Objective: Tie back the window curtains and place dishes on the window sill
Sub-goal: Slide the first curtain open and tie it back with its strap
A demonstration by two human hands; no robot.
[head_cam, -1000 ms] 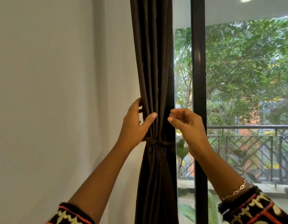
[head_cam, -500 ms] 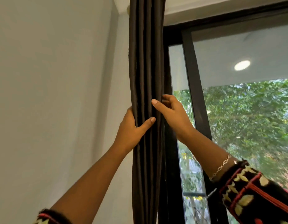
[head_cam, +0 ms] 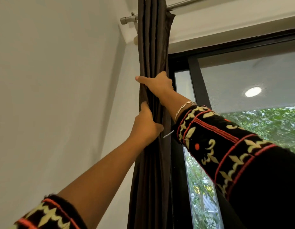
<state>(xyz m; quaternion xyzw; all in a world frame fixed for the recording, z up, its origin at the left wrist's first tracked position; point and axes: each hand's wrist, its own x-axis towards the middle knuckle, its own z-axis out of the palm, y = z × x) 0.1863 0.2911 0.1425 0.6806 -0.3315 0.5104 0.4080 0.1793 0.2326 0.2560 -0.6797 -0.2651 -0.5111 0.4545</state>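
Curtain step in hand: both hands on the gathered folds, high up near the rod.

The dark curtain point(head_cam: 153, 47) hangs bunched between the wall point(head_cam: 60, 96) and the black window frame point(head_cam: 179, 63), under the curtain rod point(head_cam: 128, 19). The left hand point(head_cam: 146, 123) grips its left edge, thumb in front and fingers wrapped behind. The right hand point(head_cam: 157, 85), just above, lies across the folds with fingers stretched flat and grasps nothing visible. No tie-back, dishes or sill are in view. In my judgement, the next move calls for evening the pleats, then fetching the dishes. The right sleeve point(head_cam: 234, 154) hides the lower window.
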